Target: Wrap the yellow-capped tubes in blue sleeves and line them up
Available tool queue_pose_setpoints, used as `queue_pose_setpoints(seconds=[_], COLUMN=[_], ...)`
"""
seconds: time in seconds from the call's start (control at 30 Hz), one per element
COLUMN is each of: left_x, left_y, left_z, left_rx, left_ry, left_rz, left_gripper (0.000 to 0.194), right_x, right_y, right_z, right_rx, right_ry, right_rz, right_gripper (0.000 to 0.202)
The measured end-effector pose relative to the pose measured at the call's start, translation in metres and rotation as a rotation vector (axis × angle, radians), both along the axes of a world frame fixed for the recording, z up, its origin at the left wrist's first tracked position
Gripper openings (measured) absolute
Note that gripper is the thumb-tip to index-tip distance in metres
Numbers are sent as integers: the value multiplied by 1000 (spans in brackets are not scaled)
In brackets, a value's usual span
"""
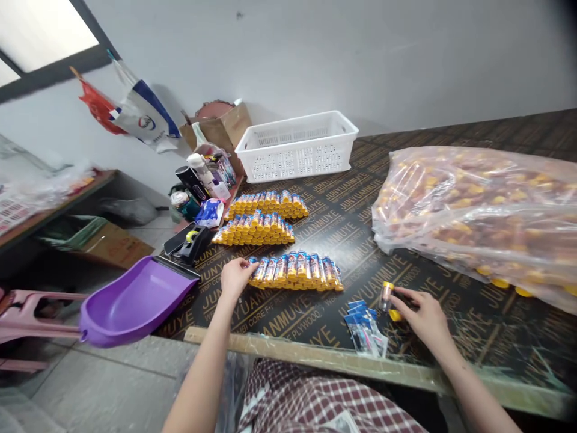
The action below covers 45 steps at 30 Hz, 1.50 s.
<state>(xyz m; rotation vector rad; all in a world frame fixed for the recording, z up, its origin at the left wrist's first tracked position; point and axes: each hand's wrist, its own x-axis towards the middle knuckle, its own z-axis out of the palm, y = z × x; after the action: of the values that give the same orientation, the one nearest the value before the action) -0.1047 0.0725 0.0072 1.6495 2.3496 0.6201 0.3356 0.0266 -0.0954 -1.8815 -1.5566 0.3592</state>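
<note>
Holding a small clear vial (386, 296) with a yellow cap in the right hand (424, 319), fingers closed on it just above the surface (451, 144), near the front edge. Left hand (234, 278) rests at the left end of the nearest row of tubes (295, 270), fingertips touching the end tube, grip loosely curled, clamped on nothing.

Risks, as I judge them:
- The row is loose tubes lying side by side; a push from the left hand could roll or skew them and break the line.
- The vial is pinched by the fingertips only; a slip drops it onto the small blue packets (365, 328) just beside it, or off the front edge.
- The big plastic bag (478, 210) of yellow-capped stock sags toward the right hand; caps poke out at its lower edge and could spill loose.
- The purple scoop (135, 300) hangs off the left corner and an elbow could knock it down.

Two more rows (259, 219) sit behind, then a white basket (297, 144).

Writing: the surface is printed repeatedly with "JUNYUANMUYE", "WBP CORE" and "PLYWOOD". Tube labels are too small to read. The logo on the hanging bag (146, 120) on the wall is not legible.
</note>
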Motion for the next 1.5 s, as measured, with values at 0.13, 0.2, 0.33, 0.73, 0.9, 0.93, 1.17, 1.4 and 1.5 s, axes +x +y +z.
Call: queue_pose_setpoints(seconds=[0.13,0.2,0.33,0.73,0.9,0.93,1.17,1.4,1.5], left_x=[5,9,51,206,203,203,204,202,201], left_y=[-6,-12,-31,-64,-64,-64,-67,-69,-71], left_z=[6,16,27,-60,-60,-60,-61,-62,-60], left_rx=[-1,74,411,-201,-192,-185,-87,-116,-108], left_ry=[41,64,-124,-315,-370,-377,-297,-245,-233], left_rz=[-4,30,18,-643,-624,-621,-587,-650,-635], left_gripper=[41,42,35,13,7,5,9,7,9], right_x=[-19,-20,-26,-38,-28,-28,-33,-34,-35], right_y=[4,5,9,4,-27,-32,-50,-54,-54], right_z=[15,22,31,60,77,78,68,62,63], right_rx=[-49,-59,-81,-69,-57,-54,-49,-47,-11], right_ry=[34,20,-33,163,478,513,530,545,496], right_rz=[94,101,60,86,139,148,123,116,120], right_gripper=[47,44,43,52,38,31,20,20,17])
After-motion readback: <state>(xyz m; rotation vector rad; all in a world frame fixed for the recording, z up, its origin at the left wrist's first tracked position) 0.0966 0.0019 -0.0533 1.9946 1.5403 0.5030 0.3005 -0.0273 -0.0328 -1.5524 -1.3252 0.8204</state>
